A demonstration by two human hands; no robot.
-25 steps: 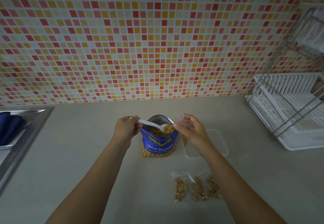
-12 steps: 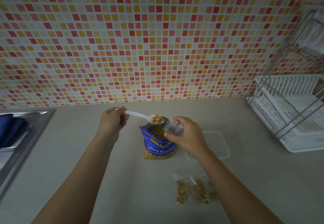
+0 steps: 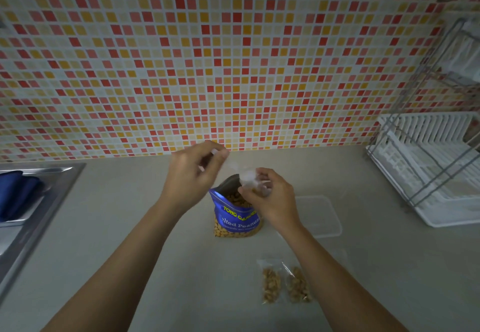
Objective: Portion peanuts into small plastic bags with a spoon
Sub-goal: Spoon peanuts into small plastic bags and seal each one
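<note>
A blue bag of salted peanuts [image 3: 237, 218] stands open on the counter. Above its mouth my right hand [image 3: 270, 199] pinches a small clear plastic bag [image 3: 255, 185] with a few peanuts showing inside. My left hand [image 3: 193, 174] grips the handle of a white plastic spoon [image 3: 235, 167], which is tipped with its bowl at the small bag's opening. Two filled small bags [image 3: 284, 283] lie flat on the counter in front, close to my right forearm.
A clear plastic lid or container [image 3: 320, 215] lies right of the peanut bag. A white dish rack [image 3: 428, 170] stands at the far right. A steel sink [image 3: 33, 202] with a blue cloth [image 3: 15, 194] is on the left. The tiled wall rises behind.
The spoon came up out of the peanut bag loaded, swung right and tipped into the small bag. My right hand lifted the small bag a little to meet it.
</note>
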